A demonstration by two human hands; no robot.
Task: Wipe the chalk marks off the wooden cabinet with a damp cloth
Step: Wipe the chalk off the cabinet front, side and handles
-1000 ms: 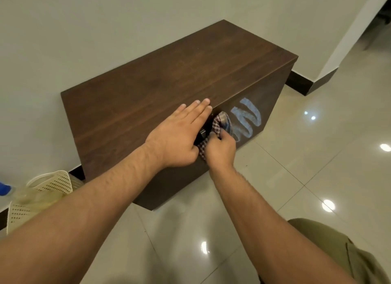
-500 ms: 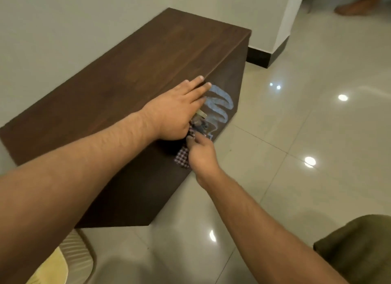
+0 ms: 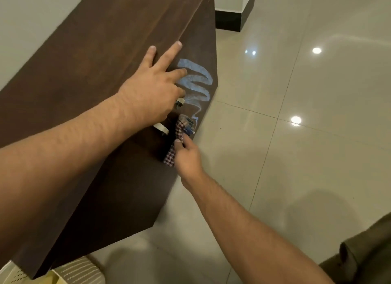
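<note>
Pale glossy floor tiles (image 3: 296,156) are throwing back ceiling lights around a dark wooden cabinet (image 3: 95,72) that is standing against a light wall. The chalk marks (image 3: 196,78) are showing as a bluish-white zigzag on its front face, near the far corner. The upper loops are looking thick and bright, while the lowest tail, just above the cloth (image 3: 179,131), is looking thinner and smudged. The right hand (image 3: 187,156) is pinching the bunched checked cloth between thumb and curled fingers and pressing it against the front face. It is working below the zigzag and just beside a pale metal handle (image 3: 161,128). The left hand (image 3: 152,93) is lying open over the top front edge. Two of its fingers are stretching along the top and the others are drooping onto the front face, one of them touching the edge of the chalk. It is gripping nothing and seems to be bracing the body. Most of the marks are waiting to be wiped, so the job is looking early. To do this step well, the wiping hand should probably be spreading the cloth flatter so that more damp fabric is meeting the wood. It could then be climbing through the zigzag in overlapping strokes and turning to a clean fold once chalk is loading the fabric. The left fingers likely need to be sliding clear of the chalk, and the cloth should be steering around the handle. A perforated plastic basket (image 3: 80,271) is peeking out by the cabinet's near end.
</note>
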